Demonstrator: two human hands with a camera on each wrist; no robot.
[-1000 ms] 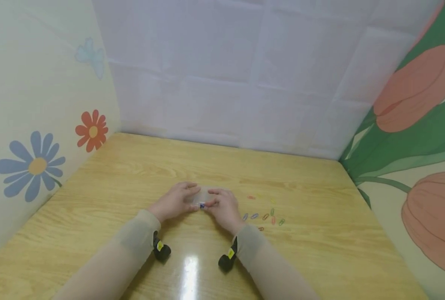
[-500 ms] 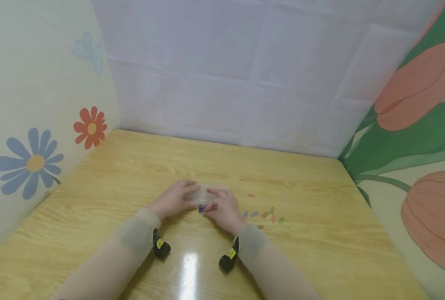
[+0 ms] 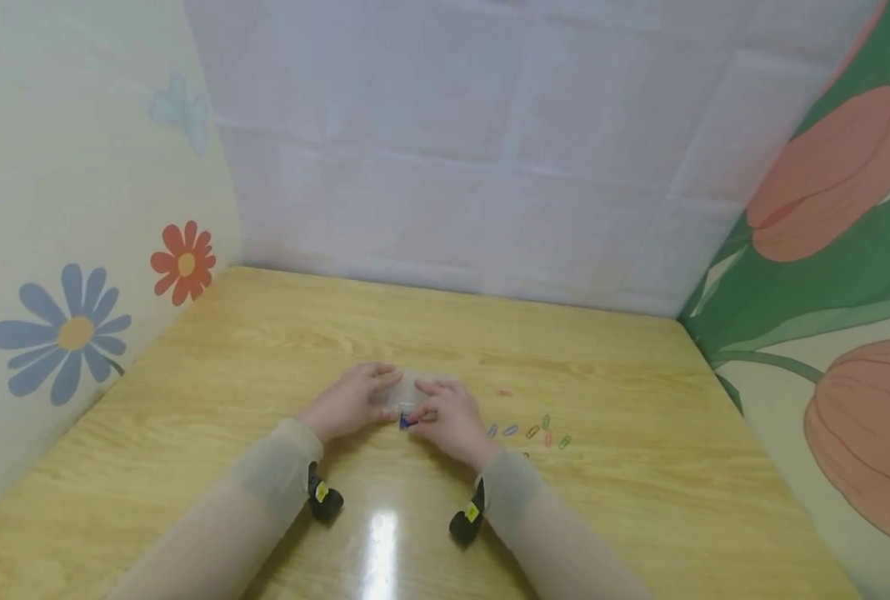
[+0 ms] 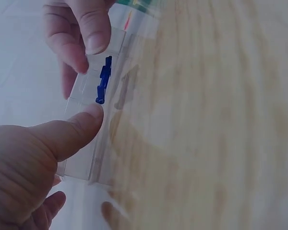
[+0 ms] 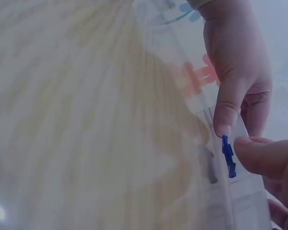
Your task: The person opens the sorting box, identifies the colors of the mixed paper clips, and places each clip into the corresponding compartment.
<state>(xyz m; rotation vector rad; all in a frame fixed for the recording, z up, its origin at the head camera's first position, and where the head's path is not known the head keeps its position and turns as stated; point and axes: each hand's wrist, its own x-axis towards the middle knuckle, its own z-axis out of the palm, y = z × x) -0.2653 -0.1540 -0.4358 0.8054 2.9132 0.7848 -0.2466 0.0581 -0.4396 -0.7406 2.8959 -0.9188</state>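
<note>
A small clear plastic box [image 3: 409,390] lies on the wooden table [image 3: 265,350] between both hands. My left hand [image 3: 373,398] grips its left end, the thumb [image 4: 72,132] pressed on the lid. A blue clasp [image 3: 406,421] sits on the near edge of the box [image 4: 84,153]. My right hand [image 3: 432,410] pinches that edge at the clasp [image 4: 104,79]. In the right wrist view the right thumb [image 5: 259,155] touches the clasp [image 5: 228,155] and the left thumb [image 5: 228,103] comes down just above it. What is inside the box cannot be made out.
Several coloured paper clips [image 3: 529,431] lie scattered on the table just right of the right hand. Walls with flower pictures close the table in on the left, back and right. Black wrist cameras [image 3: 325,500] hang under both sleeves.
Both hands stay on the box. The right hand and the blue clasp have shifted slightly toward me; the head view has wobbled a little.
</note>
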